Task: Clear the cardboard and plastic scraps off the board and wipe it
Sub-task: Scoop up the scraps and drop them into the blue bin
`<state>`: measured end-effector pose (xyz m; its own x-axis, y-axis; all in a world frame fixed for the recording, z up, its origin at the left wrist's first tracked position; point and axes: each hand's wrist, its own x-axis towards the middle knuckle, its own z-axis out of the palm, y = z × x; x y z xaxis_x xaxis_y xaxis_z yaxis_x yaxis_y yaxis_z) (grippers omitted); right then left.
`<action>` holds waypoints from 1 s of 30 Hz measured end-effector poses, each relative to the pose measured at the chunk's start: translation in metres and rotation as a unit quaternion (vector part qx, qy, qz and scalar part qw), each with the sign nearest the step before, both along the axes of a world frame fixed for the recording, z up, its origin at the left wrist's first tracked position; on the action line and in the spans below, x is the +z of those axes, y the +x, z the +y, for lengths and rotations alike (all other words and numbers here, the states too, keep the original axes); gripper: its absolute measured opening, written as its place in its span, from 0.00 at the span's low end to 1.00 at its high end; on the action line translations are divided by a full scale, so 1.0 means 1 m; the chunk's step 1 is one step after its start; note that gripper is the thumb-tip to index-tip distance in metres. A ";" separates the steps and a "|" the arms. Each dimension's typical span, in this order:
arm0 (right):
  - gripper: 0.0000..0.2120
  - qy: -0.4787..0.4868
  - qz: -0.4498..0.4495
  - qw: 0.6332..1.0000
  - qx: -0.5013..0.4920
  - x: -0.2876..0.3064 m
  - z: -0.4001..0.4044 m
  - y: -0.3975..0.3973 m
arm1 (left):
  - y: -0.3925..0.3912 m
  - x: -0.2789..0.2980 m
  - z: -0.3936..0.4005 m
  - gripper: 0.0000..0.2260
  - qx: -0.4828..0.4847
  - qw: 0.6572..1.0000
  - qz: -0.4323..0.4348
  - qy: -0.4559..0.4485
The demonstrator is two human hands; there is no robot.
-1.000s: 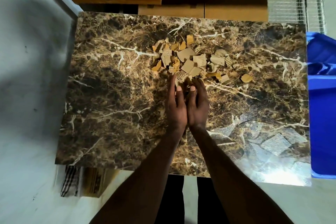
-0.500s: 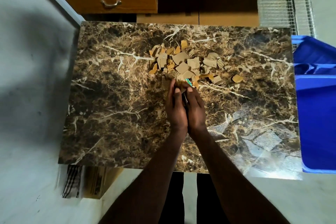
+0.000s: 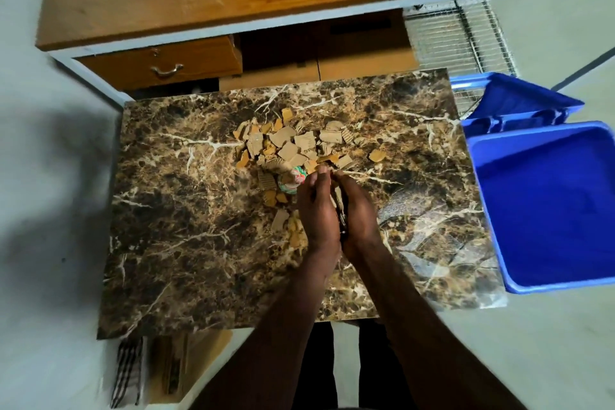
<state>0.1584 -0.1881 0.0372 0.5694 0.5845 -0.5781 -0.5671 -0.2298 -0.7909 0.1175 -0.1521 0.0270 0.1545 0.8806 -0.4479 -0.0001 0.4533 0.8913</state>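
Worktop: marbled board [image 3: 186, 243] is lying beside a blue bin [image 3: 545, 210].
Scraps: cardboard scraps [image 3: 289, 143] are sitting mid-board, just beyond the hands.
Grip: left hand [image 3: 316, 210] and right hand [image 3: 357, 213] are cupping together, clasping cardboard pieces [image 3: 339, 200] between the palms.

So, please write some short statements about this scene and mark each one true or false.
1. Both hands are cupped together with cardboard pieces between them. True: the left hand and right hand press scraps between the palms.
2. The blue bin stands left of the board. False: the bin is at the right edge of the board.
3. The board is already free of scraps. False: a pile of scraps lies beyond the hands, with a few more beside the left hand.
4. A green and red wrapper lies near the left fingertips. True: the wrapper lies among the scraps.
5. The bin is full of cardboard. False: the visible inside shows no scraps.
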 end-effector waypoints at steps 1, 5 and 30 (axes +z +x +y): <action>0.16 -0.002 -0.011 1.000 0.006 0.006 -0.004 0.006 | 0.006 0.004 -0.004 0.14 0.005 1.000 0.006 0.000; 0.15 -0.001 -0.002 1.000 0.017 0.018 -0.016 0.028 | 0.029 0.013 -0.015 0.15 0.000 1.000 0.004 0.018; 0.19 -0.029 -0.040 0.977 -0.206 0.034 -0.194 0.270 | 0.311 0.003 -0.174 0.18 -0.237 0.971 0.003 0.027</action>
<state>0.4287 -0.3824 0.0709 0.7946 0.2627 -0.5473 -0.5576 -0.0409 -0.8291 0.4284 -0.3266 0.0298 0.5455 0.7339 -0.4047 0.2029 0.3529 0.9134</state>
